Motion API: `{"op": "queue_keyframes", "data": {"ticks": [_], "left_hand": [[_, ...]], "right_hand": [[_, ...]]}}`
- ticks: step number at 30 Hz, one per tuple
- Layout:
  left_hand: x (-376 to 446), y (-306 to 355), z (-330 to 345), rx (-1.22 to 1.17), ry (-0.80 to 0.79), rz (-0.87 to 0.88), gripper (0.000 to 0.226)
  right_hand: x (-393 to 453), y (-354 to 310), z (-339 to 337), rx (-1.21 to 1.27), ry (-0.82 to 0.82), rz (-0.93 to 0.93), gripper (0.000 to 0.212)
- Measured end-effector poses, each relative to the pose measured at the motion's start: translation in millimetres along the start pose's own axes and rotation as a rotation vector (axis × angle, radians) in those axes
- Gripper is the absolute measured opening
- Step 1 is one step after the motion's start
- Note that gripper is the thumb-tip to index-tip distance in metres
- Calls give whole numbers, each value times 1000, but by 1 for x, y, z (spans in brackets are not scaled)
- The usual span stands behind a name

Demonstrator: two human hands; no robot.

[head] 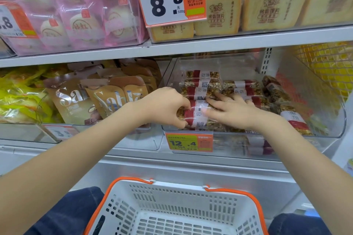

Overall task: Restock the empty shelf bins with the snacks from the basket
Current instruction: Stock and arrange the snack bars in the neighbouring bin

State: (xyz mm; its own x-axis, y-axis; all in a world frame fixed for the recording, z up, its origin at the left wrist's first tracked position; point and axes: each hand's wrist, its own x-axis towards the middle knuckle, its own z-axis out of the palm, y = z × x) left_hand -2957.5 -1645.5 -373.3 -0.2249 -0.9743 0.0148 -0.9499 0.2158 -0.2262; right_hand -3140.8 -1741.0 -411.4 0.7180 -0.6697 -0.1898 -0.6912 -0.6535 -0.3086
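While the bar [198, 115] lies crosswise at the front of the bin [324, 129], long axis running left to right, both hands are right on it. The left hand [164, 107] has its fingers curled round the bar's left end, pinching the wrapper there; the right hand [235, 110] lies flat, fingers straight and spread, pressing on the bar's right half and the pack behind it. So the bar sits between the two hands, and neither has to reach. Just behind it, more bars [204, 86] are stacked in rows the same way, with others lying askew toward the bin's right side. The next move looks like a nudge backward to seat this one flush against that stack, and the crosswise lie suits it: a push from both ends should keep it square. The price tag [189, 142] hangs on the bin's front lip just below. Down by the person's knees, the basket [107, 192] shows no snacks in the part in view, so restocking seems nearly finished.
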Motion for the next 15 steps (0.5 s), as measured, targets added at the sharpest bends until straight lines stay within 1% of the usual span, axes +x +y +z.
{"op": "queue_keyframes", "data": {"ticks": [2, 3, 4, 5, 7, 11, 15], "left_hand": [[1, 0, 2, 49, -1, 4, 41], [2, 0, 3, 70, 1, -8, 42], [3, 0, 3, 94, 2, -15, 42], [4, 1, 4, 125, 7, -15, 42], [5, 1, 7, 175, 19, -9, 41], [6, -2, 11, 191, 3, 11, 40], [9, -8, 12, 192, -50, 30, 43]], "right_hand": [[2, 3, -2, 204, 90, -10, 77], [2, 5, -4, 261, 148, -28, 67], [3, 7, -5, 267, 197, -53, 54], [2, 9, -5, 241, 226, -77, 47], [3, 12, -5, 216, 254, -92, 43], [9, 10, -2, 245, 339, -85, 37], [8, 9, -4, 277, 341, -75, 38]]}}
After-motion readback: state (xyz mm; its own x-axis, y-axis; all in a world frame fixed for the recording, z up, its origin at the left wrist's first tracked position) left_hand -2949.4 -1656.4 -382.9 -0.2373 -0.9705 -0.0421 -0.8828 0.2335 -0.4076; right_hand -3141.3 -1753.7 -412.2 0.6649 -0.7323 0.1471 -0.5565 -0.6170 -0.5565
